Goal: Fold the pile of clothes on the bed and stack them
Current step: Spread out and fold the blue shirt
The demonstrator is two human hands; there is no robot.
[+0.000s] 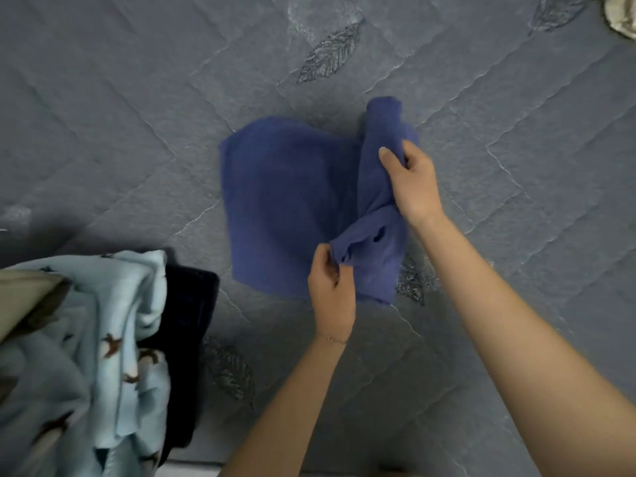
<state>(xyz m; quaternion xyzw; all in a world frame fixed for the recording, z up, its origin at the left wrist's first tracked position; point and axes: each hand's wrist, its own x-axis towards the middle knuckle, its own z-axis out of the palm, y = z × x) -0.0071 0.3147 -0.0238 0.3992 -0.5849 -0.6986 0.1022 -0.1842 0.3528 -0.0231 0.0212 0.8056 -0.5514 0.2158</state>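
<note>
both hands pinch a soft blue cloth garment [289, 194] lying mid-bed on the grey quilted bed [137, 115]: left hand [332, 294] its near fold, right hand [413, 182] its bunched right edge.

I see a plain blue garment [285, 201] in the fingers [387, 158], a grey leaf-patterned quilt [137, 115] under them, pale-blue brown-printed cloth [113, 339] to their left.

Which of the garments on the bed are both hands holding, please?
The plain blue garment: the left hand and right hand grip it. The bird-print cloth and navy piece lie untouched at left.
</note>
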